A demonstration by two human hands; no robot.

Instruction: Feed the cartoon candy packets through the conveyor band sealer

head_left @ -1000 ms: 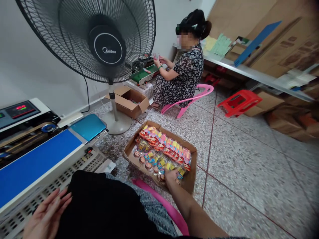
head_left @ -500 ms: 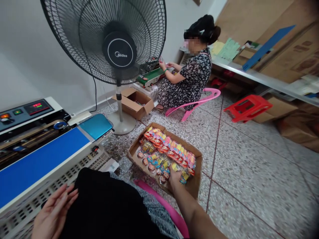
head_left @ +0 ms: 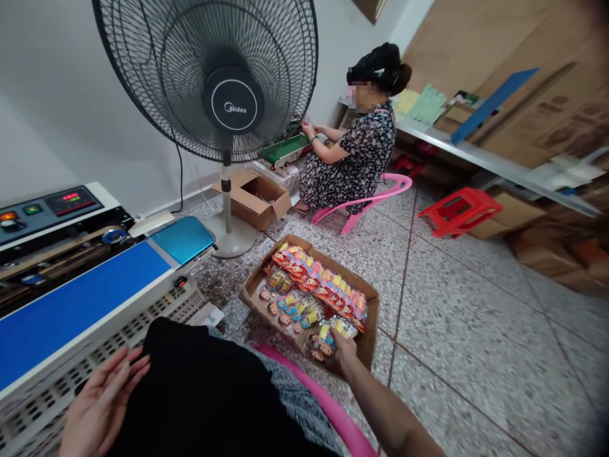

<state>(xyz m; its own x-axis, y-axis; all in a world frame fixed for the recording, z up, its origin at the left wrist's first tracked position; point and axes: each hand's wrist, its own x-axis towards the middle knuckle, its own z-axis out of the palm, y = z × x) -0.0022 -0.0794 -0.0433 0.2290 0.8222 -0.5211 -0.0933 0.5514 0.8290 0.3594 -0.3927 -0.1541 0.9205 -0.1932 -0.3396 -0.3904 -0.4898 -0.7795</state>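
Observation:
A shallow cardboard box point(head_left: 372, 327) holds rows of small clear packets with cartoon doll faces. Pink and yellow packets point(head_left: 323, 279) with red-haired faces fill its far side. Brown-haired ones with blue and yellow parts point(head_left: 288, 311) lie on the near side. At the box's near right corner, my right hand point(head_left: 345, 350) grips several of these doll packets point(head_left: 325, 343), its thumb on top and the other fingers mostly hidden. My left hand point(head_left: 102, 403) is beside my lap with its fingers stretched out and nothing in it.
To the left runs a machine with a blue conveyor belt point(head_left: 85, 304) above a white plastic crate point(head_left: 124, 336). A standing fan point(head_left: 233, 101) rises ahead, near an open carton point(head_left: 261, 197). A co-worker point(head_left: 352, 146) sits beyond it. A red stool point(head_left: 459, 212) stands right.
My right hand has gathered several doll packets together at the box's near right corner, parting them from the row. My left hand stays nearly still. The view has shifted slightly.

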